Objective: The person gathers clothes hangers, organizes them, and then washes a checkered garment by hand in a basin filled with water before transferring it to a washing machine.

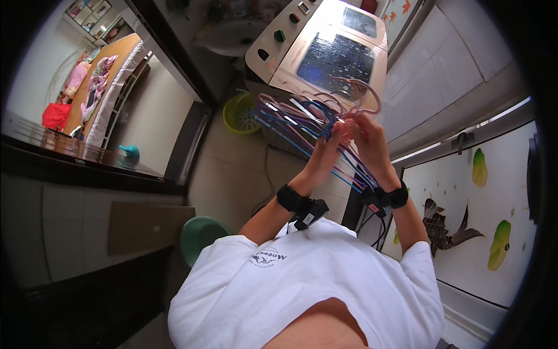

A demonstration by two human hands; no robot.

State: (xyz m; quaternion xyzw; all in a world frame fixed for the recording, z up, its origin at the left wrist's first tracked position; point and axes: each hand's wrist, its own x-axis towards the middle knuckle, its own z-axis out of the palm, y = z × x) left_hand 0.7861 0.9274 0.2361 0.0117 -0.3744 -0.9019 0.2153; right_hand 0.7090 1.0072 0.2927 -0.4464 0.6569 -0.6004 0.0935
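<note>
A bundle of blue, purple and pink clothes hangers (291,124) spreads in front of me, just before the washing machine. My left hand (328,146) is closed around the bundle near its gathered hooks. Close beside it, my right hand (368,135) grips the same bundle from the right, with pink loops curving above its fingers. The two hands nearly touch, and their fingertips partly hide each other and the hooks. Each wrist carries a black strap with a small box on it.
A twin-tub washing machine (324,56) with wet lids stands ahead, beside a washbasin (235,38). On the floor are a yellow-green bucket (231,114), a green basin (198,235) and a cardboard sheet (150,229). Decorated door panels (457,196) stand to the right; a doorway opens left.
</note>
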